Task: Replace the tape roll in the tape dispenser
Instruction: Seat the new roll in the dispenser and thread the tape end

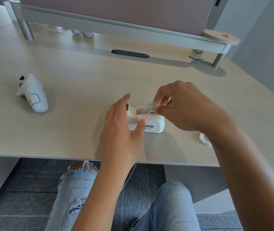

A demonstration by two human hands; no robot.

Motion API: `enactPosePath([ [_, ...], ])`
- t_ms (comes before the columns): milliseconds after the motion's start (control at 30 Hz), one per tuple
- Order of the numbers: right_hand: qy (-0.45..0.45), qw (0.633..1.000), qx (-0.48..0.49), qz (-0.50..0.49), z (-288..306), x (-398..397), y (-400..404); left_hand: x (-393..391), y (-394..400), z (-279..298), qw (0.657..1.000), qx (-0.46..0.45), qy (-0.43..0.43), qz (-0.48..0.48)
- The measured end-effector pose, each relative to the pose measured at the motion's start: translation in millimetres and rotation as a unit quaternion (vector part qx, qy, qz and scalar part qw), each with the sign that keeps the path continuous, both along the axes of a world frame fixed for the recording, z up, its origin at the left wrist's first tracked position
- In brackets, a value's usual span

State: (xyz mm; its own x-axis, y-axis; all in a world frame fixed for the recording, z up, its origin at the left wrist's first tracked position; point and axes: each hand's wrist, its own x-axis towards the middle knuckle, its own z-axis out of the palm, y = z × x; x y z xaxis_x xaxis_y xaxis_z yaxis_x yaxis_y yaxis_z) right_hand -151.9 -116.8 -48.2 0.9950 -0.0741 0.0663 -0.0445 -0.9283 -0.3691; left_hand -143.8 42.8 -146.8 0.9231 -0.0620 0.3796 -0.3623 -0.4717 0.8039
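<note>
Holding the tape dispenser (147,121) still while I put in a clear tape roll (147,108).

Far to the left, a white game controller (33,94) lies on the pale desk (83,80). Next comes my left hand (121,129), open and curved around the left end of the dispenser, with my thumb touching its near side. The dispenser sits near the middle of the desk. My right hand (184,107) pinches the roll with finger and thumb, right over the dispenser's open hollow. To the right of my wrist, a small white ring (204,139) lies flat on the desk.
</note>
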Motion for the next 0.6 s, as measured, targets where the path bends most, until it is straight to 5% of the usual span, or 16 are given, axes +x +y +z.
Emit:
enactPosePath([
  [600, 0.013, 0.997, -0.076, 0.007, 10.5, 13.6, 9.8, 2.3, 0.5, 1.4, 1.0, -0.016, 0.008, 0.002],
])
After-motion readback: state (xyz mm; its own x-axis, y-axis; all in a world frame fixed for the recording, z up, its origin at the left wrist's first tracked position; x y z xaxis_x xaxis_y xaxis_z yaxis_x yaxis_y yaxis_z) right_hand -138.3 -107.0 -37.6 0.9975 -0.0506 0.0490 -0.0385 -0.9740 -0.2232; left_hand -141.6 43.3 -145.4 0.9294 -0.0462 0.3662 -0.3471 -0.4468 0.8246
